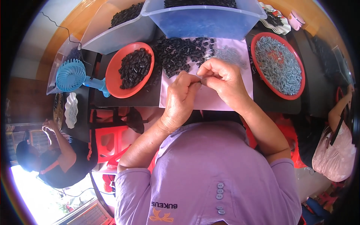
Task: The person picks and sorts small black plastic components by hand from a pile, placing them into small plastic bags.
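Note:
My left hand (180, 95) and my right hand (227, 80) meet over a pale pink cloth (210, 101). Both are closed in a pinch, thumbs against forefingers, and the fingertips touch. A dark speck shows between them, too small and covered to name. Just beyond the hands lies a heap of small black plastic pieces (176, 52). To its right, near my right knuckles, is a loose pile of small clear or silvery pieces (229, 55).
An orange basin (112, 80) of black pieces stands left, a red basin (257, 56) of grey-blue pieces right. Plastic bins (202, 22) line the back. A blue handheld fan (71, 75) lies far left. One person (56, 157) sits left, another (333, 146) right.

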A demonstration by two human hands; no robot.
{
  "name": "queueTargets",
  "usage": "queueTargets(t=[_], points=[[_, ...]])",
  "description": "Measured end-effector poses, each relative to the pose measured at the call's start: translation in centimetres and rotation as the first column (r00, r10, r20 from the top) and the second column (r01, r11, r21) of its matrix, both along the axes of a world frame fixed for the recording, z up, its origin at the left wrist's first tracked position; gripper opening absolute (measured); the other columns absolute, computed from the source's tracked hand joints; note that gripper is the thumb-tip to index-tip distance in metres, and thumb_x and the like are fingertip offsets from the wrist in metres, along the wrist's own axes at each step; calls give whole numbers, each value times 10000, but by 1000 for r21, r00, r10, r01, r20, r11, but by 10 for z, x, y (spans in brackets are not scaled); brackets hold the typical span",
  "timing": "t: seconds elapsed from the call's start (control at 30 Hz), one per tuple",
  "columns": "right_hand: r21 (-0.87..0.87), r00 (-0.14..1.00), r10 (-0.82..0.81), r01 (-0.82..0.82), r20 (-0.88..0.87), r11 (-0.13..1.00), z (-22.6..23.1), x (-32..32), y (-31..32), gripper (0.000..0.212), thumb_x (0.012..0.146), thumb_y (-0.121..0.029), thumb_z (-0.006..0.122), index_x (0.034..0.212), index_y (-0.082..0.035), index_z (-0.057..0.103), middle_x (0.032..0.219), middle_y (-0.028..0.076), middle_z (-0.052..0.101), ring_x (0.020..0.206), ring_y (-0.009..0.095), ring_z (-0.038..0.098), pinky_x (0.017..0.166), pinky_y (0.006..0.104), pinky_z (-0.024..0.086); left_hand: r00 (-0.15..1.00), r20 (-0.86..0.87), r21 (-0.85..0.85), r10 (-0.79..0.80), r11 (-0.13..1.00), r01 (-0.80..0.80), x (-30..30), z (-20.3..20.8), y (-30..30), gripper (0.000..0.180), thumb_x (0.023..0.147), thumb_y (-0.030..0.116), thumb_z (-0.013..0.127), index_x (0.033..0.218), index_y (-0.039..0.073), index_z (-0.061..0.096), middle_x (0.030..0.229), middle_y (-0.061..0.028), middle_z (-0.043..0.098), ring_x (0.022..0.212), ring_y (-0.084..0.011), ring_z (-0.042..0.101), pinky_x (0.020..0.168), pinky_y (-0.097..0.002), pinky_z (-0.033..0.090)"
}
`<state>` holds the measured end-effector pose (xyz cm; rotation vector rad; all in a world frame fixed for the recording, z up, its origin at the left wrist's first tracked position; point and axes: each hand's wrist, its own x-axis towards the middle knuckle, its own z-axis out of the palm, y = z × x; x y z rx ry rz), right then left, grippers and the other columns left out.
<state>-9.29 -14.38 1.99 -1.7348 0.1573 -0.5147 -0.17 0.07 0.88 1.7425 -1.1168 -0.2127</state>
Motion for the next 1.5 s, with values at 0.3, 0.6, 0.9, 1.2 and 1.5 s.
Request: queueTargets(t=[0.3,0.6,0.9,1.2,1.5], points=[[-174,991,-49,71,128,982,7,-5,11,222,752,78,637,952,-14,610,813,80,631,741,169,629,641,301,492,602,-795,-169,-69,979,-111,-6,4,5,116,955,48,565,1003,-31,635,835,-55,634,662,-90,562,588,-237,447],[-443,941,-109,250,320,861,-5,-9,17,237,700,62,705,903,-34,627,852,103,599,726,264,615,620,343,485,358,-918,-201,-168,978,-57,-14,13,8,193,977,139,551,1016,-26,642,813,-56,643,681,-102,587,552,-230,466],[-678,982,-58,165,178,716,12,32,-3,60,769,4,609,795,-50,615,777,86,607,707,292,630,612,394,491,519,-852,-161,-71,978,-131,0,-5,26,185,980,123,552,1005,-39,636,847,-93,657,663,-129,610,542,-243,479],[-922,981,40,162,188,351,-23,63,-15,169,693,10,620,836,-81,619,810,58,597,814,272,585,733,383,474,515,-848,-198,-121,975,-96,-1,-5,31,134,984,91,543,1029,-18,606,881,-57,645,742,-93,602,562,-203,476],[-924,982,-36,188,187,334,-20,66,-10,158,699,-1,634,828,-91,617,834,46,588,846,263,577,737,380,463,546,-823,-298,-158,938,-179,9,-14,24,157,980,97,558,1022,-42,615,861,-113,656,714,-159,630,549,-253,473]])
